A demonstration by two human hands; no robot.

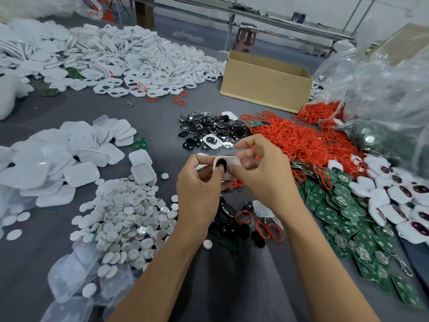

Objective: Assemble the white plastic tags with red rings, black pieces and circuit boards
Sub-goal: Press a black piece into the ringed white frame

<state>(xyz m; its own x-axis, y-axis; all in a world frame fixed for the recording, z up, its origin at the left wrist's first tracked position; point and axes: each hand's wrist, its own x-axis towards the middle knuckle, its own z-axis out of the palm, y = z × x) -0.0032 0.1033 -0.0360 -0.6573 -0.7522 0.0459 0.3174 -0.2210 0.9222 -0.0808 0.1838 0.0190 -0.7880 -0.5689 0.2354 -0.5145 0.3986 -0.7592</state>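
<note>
Over the table, left hand and right hand pinch one tag.

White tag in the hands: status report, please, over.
Left hand grips white tag, black piece in its opening. Right hand pinches its right edge. Nothing in the way; red rings heaped just beyond.

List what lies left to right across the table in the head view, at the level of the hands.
white covers → white discs → left hand → white tag, gripped by both hands → right hand → green circuit boards → white tags with dark inserts.
</note>
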